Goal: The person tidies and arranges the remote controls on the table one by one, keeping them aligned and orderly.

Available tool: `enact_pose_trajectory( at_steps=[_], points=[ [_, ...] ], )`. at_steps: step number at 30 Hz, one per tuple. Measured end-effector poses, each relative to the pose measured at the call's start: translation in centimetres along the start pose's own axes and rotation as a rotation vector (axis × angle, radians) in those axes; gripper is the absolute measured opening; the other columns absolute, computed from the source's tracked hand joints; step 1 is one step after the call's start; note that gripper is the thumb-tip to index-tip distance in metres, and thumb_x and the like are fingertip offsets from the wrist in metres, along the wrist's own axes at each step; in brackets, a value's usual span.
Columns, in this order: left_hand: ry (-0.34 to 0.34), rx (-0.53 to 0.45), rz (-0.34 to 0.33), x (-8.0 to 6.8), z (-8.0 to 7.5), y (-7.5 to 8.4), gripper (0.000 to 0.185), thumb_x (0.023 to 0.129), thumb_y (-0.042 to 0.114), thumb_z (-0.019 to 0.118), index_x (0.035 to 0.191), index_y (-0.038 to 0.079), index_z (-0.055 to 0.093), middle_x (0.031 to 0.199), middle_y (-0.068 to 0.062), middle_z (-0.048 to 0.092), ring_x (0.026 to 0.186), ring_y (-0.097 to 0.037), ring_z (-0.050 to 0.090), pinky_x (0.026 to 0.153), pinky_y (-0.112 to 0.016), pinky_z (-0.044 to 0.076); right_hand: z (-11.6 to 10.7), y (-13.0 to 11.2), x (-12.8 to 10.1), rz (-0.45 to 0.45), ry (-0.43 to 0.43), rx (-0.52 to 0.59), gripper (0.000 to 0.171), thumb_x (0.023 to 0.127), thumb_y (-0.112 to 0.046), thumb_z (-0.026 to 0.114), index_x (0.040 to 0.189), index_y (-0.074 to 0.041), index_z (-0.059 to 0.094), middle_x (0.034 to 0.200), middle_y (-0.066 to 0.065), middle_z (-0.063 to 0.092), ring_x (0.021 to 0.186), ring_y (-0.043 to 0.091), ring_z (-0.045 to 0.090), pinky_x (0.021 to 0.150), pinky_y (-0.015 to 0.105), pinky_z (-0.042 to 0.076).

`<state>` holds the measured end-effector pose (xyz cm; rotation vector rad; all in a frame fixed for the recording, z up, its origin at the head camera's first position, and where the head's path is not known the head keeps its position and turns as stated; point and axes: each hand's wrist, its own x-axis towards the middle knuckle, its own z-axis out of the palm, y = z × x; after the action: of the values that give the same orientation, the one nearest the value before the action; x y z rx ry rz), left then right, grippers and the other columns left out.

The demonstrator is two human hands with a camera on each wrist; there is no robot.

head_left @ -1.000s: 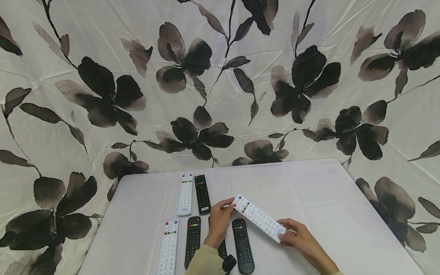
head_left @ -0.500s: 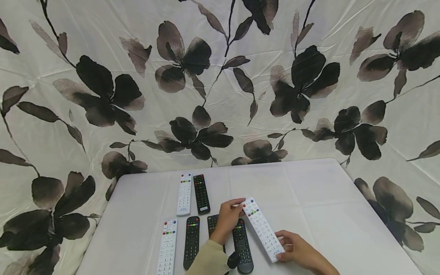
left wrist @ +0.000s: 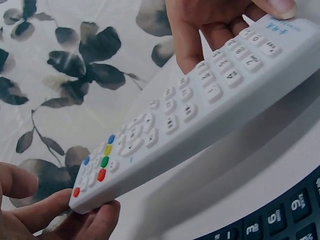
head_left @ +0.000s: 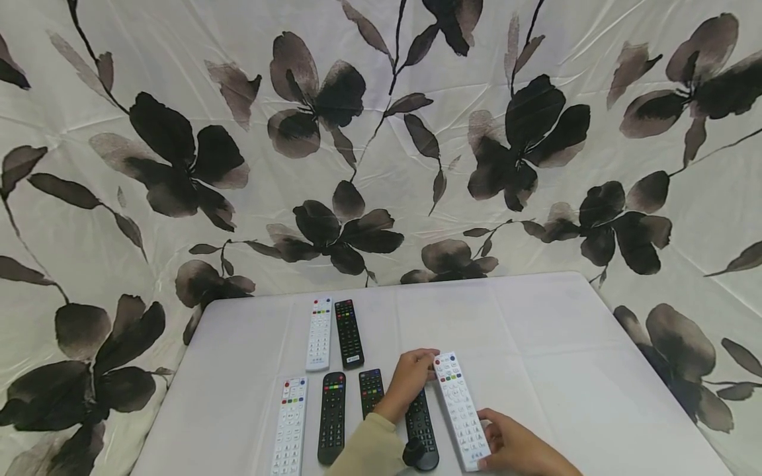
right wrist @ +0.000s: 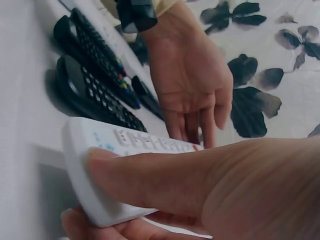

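A white remote control [head_left: 461, 410] with colored buttons is held between both hands, angled slightly, its upper end leaning left in the head view. At that end, my left hand [head_left: 407, 380] holds the corner with its fingertips. My right hand [head_left: 514, 443] grips the lower end, thumb on the face [right wrist: 107, 167] and fingers beneath. A shadow lies under the remote in the left wrist view, so at least part of it is off the table. Immediately left of it lies a black remote [head_left: 421, 420], partly covered by my left hand and wrist strap.
More remotes lie on the white table [head_left: 565, 344]: a white one [head_left: 319, 334] and a black one [head_left: 348, 334] at the back, then a white one [head_left: 290, 423], a black one [head_left: 331, 416] and a partly hidden black one [head_left: 371, 387] in front. Floral cloth [head_left: 440, 165] hangs behind.
The held white remote has swung from a slant to nearly lengthwise and come nearer, right of the black remote. My left hand has moved right with its upper end; my right hand has come closer.
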<state>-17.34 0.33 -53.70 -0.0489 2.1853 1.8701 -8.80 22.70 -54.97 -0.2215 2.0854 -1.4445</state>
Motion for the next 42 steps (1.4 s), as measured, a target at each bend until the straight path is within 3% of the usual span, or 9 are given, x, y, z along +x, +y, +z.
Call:
enact_pose_trajectory(
  at_steps=[3, 8, 13, 20, 28, 32, 37, 42],
  points=[
    [-0.016, 0.042, -0.012, -0.1, 0.3, 0.1, 0.041, 0.108, 0.023, 0.048, 0.132, -0.005, 0.068, 0.136, -0.018, 0.068, 0.123, -0.030, 0.068, 0.102, -0.038, 0.059, 0.4, -0.1, -0.1, 0.035, 0.016, 0.002, 0.080, 0.077, 0.014, 0.079, 0.146, 0.020, 0.039, 0.095, 0.010, 0.067, 0.087, 0.025, 0.067, 0.076, 0.038, 0.061],
    [-0.034, 0.110, -0.027, -0.3, 0.8, -0.1, 0.046, 0.109, 0.028, 0.046, 0.135, -0.005, 0.066, 0.139, -0.020, 0.065, 0.136, -0.039, 0.058, 0.117, -0.054, 0.046, 0.9, 0.0, -0.2, 0.039, 0.040, -0.043, 0.078, 0.077, 0.012, 0.080, 0.145, 0.017, 0.042, 0.098, 0.011, 0.065, 0.086, 0.024, 0.067, 0.077, 0.048, 0.063],
    [-0.060, 0.149, -0.004, -0.7, 1.2, -0.3, 0.051, 0.109, 0.028, 0.044, 0.138, -0.011, 0.061, 0.137, -0.023, 0.061, 0.138, -0.045, 0.052, 0.120, -0.066, 0.035, 1.0, -0.1, -0.4, 0.002, 0.019, -0.071, 0.084, 0.076, 0.007, 0.086, 0.147, 0.014, 0.041, 0.100, 0.012, 0.061, 0.086, 0.024, 0.066, 0.073, 0.047, 0.063],
    [-0.087, 0.184, 0.009, -0.9, 1.5, -0.3, 0.053, 0.110, 0.029, 0.042, 0.140, -0.011, 0.059, 0.144, -0.026, 0.058, 0.144, -0.047, 0.047, 0.122, -0.065, 0.033, 0.8, -0.4, -0.7, -0.023, -0.030, -0.046, 0.092, 0.076, 0.011, 0.085, 0.152, 0.015, 0.033, 0.100, 0.013, 0.061, 0.086, 0.026, 0.069, 0.072, 0.043, 0.062],
    [-0.099, 0.211, 0.002, -1.3, 1.8, -0.3, 0.054, 0.110, 0.032, 0.042, 0.144, -0.009, 0.057, 0.149, -0.025, 0.056, 0.147, -0.047, 0.044, 0.122, -0.065, 0.033, 1.0, -0.7, -0.7, -0.021, -0.010, -0.078, 0.091, 0.075, 0.012, 0.083, 0.150, 0.020, 0.032, 0.094, 0.011, 0.064, 0.081, 0.023, 0.071, 0.069, 0.044, 0.064],
    [-0.103, 0.212, 0.006, -1.5, 1.7, -0.1, 0.056, 0.111, 0.032, 0.041, 0.146, -0.009, 0.054, 0.151, -0.026, 0.054, 0.148, -0.047, 0.043, 0.123, -0.064, 0.032, 1.1, -1.1, -0.6, 0.009, 0.036, -0.136, 0.089, 0.076, 0.010, 0.082, 0.150, 0.020, 0.033, 0.092, 0.010, 0.065, 0.079, 0.023, 0.071, 0.067, 0.045, 0.064],
    [-0.096, 0.201, 0.020, -1.7, 1.1, 0.2, 0.055, 0.110, 0.031, 0.042, 0.146, -0.009, 0.054, 0.152, -0.028, 0.052, 0.148, -0.048, 0.041, 0.123, -0.065, 0.030, 0.9, -2.4, 0.2, 0.083, 0.182, -0.322, 0.085, 0.078, -0.004, 0.089, 0.148, 0.013, 0.045, 0.092, 0.006, 0.065, 0.080, 0.021, 0.068, 0.072, 0.047, 0.062],
    [-0.073, 0.211, 0.030, -1.8, 0.0, 0.6, 0.053, 0.110, 0.031, 0.042, 0.146, -0.005, 0.056, 0.152, -0.026, 0.052, 0.147, -0.048, 0.043, 0.122, -0.066, 0.033, 0.2, -3.5, 0.8, 0.062, 0.311, -0.415, 0.075, 0.080, -0.010, 0.090, 0.143, 0.009, 0.053, 0.100, 0.006, 0.066, 0.087, 0.022, 0.067, 0.077, 0.049, 0.062]
  ],
)
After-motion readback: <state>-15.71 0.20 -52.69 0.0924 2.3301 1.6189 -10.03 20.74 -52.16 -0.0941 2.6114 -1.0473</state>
